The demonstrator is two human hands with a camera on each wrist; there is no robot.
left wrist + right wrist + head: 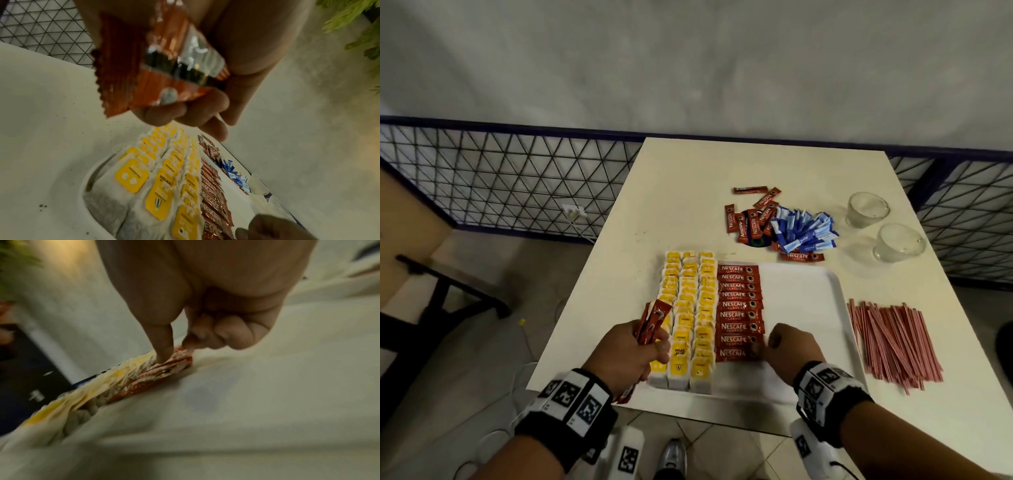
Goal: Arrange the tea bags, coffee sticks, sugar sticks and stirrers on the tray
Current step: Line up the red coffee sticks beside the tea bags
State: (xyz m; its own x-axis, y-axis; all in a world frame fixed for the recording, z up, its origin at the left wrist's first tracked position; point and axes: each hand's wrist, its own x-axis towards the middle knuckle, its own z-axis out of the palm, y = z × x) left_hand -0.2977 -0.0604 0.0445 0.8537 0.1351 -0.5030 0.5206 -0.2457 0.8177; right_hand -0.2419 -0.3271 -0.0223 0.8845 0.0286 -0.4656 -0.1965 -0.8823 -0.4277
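My left hand [627, 353] grips spare coffee sticks [654, 320], held ready beside tray [825, 284]. My right hand [789, 349], fingers curled, fingertip [164, 356] pressing nearest laid stick [736, 353] flush against tea bags [688, 315], keeping column straight.

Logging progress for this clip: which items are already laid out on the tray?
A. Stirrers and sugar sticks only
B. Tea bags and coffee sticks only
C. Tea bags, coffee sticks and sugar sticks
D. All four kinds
B: the tray holds rows of yellow-tagged tea bags and a column of red coffee sticks, while the blue sugar sticks and the red stirrers lie on the table outside it.
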